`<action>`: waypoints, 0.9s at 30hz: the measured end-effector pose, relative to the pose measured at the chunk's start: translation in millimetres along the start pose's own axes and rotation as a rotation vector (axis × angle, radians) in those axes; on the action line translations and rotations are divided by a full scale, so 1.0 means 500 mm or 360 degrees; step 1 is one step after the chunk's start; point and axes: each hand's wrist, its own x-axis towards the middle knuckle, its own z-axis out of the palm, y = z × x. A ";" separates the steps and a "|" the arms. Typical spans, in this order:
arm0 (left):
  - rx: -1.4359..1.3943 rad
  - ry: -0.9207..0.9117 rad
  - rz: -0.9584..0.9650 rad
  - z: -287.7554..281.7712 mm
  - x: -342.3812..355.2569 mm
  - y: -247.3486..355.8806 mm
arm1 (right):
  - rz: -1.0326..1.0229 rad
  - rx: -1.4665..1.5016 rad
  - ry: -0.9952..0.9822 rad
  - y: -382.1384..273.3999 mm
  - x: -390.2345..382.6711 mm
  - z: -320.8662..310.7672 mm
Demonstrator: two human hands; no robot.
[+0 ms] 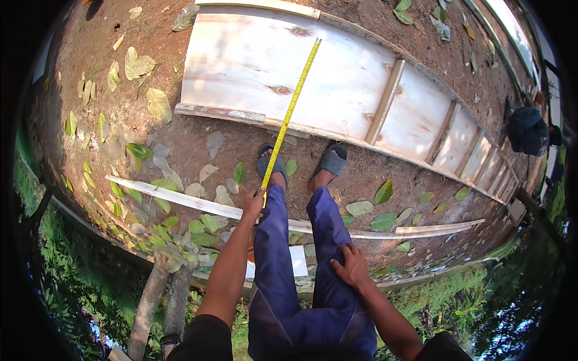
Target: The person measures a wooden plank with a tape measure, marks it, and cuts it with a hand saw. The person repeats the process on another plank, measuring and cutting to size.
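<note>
A yellow tape measure [292, 108] runs from my left hand [253, 204] across a long pale plywood panel [253, 66], its tip near the panel's far side. My left hand is closed on the tape's near end, beside my left leg. My right hand [350, 265] lies open on my right thigh, fingers apart. The panel lies on the ground with wooden battens [385, 102] across its right part and strips along its long sides. My sandalled feet stand just short of its near edge.
Loose narrow planks [171, 195] lie on leaf-strewn dirt [102, 156] near my feet. A white board [295, 259] lies behind my legs. Two trunk-like logs [147, 307] are at lower left. A dark-clothed person [527, 129] is at the far right, among more long pieces [506, 30]. Greenery borders the dirt.
</note>
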 end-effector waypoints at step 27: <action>0.0184 0.0081 0.0191 0.352 0.244 0.106 | 0.0400 -0.0212 -0.0298 0.033 0.088 0.103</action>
